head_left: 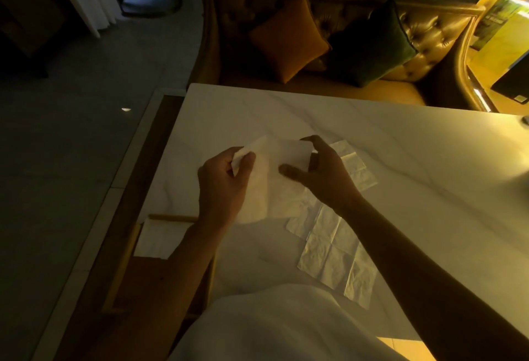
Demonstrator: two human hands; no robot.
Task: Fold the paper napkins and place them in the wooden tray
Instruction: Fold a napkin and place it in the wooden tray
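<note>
A white paper napkin (272,183) is lifted over the marble table (400,160). My left hand (223,186) pinches its left edge between thumb and fingers. My right hand (323,171) is at the napkin's right side, thumb lying on the paper and fingers curled over its top right corner. Unfolded napkins (335,249) lie flat on the table below and to the right of my hands. The wooden tray (120,269) sits at the table's left edge near me, with a folded napkin (160,239) in its far end.
A tufted sofa (415,45) with an orange cushion (286,37) and a dark green cushion (372,42) stands behind the table. The floor lies to the left. My white shirt fills the bottom of the view.
</note>
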